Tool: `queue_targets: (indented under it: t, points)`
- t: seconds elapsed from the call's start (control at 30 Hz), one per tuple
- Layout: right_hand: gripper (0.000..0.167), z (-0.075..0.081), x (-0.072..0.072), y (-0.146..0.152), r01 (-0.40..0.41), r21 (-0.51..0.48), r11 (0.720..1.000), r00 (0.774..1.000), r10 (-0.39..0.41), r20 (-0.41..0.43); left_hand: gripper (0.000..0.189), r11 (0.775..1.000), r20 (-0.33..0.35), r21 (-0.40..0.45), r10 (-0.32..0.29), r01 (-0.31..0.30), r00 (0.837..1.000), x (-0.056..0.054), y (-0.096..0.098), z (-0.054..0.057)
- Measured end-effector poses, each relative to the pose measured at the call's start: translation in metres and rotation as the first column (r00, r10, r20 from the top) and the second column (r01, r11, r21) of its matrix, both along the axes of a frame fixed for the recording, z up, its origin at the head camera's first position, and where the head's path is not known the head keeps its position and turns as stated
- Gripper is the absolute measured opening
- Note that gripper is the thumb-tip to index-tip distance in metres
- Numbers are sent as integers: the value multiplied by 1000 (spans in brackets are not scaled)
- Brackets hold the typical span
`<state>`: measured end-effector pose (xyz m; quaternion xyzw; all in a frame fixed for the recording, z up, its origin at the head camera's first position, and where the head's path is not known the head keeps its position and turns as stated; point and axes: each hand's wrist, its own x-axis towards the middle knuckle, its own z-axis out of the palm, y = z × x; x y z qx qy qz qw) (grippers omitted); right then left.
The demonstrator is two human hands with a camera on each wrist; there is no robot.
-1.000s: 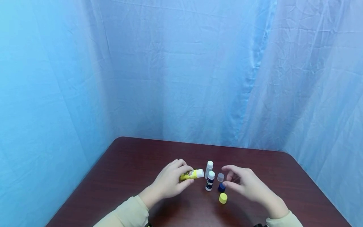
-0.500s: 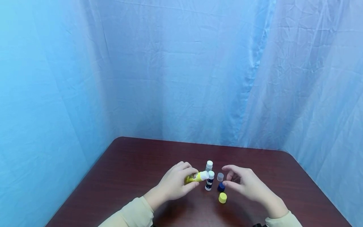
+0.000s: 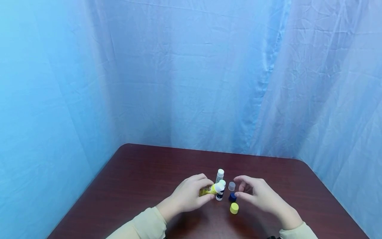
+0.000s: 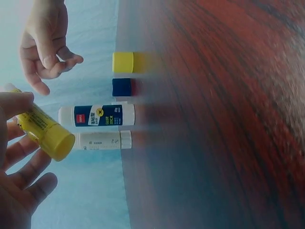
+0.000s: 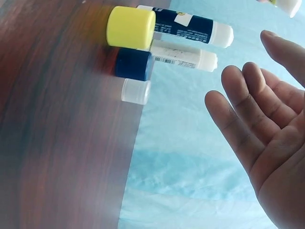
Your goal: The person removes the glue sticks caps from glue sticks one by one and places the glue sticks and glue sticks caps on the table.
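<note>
My left hand (image 3: 192,194) grips a yellow glue stick (image 3: 207,190) between thumb and fingers, tilted above the table, its uncapped white end toward the right. In the head view that end overlaps a navy-and-white glue stick (image 4: 97,116) standing upright without a cap. Behind it stands a white glue stick (image 3: 220,175), also uncapped. My right hand (image 3: 261,196) hovers with loosely bent fingers and holds nothing. Close to its fingertips, in a row, are a clear cap (image 5: 136,91), a dark blue cap (image 5: 134,64) and a yellow cap (image 3: 234,208).
The dark reddish-brown table (image 3: 155,162) has rounded far corners. Light blue curtains (image 3: 191,83) hang behind it and along both sides. Pale sleeves (image 3: 149,220) cover both forearms.
My left hand has moved to the right with the yellow glue stick, bringing its white end in front of the navy-and-white one. My right hand has hardly moved.
</note>
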<state>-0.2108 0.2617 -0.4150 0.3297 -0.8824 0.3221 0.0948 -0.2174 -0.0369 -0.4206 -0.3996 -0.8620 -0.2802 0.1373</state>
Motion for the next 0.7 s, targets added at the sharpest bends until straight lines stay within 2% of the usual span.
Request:
queue_targets:
  t: [0.23, 0.4, 0.7]
  points:
    - [33, -2, 0, 4, 14, 26, 1000, 997, -16, 71, 24, 999, 27, 24, -44, 44, 999, 0, 7, -5]
    - [35, -5, 0, 8, 37, 48, 998, 990, -43, 131, 23, 996, 21, 42, -77, 76, 997, -1, 11, -9]
    - [36, -11, -1, 13, 22, 68, 997, 978, -36, 207, 16, 995, 72, 7, -95, 95, 993, -3, 19, -12]
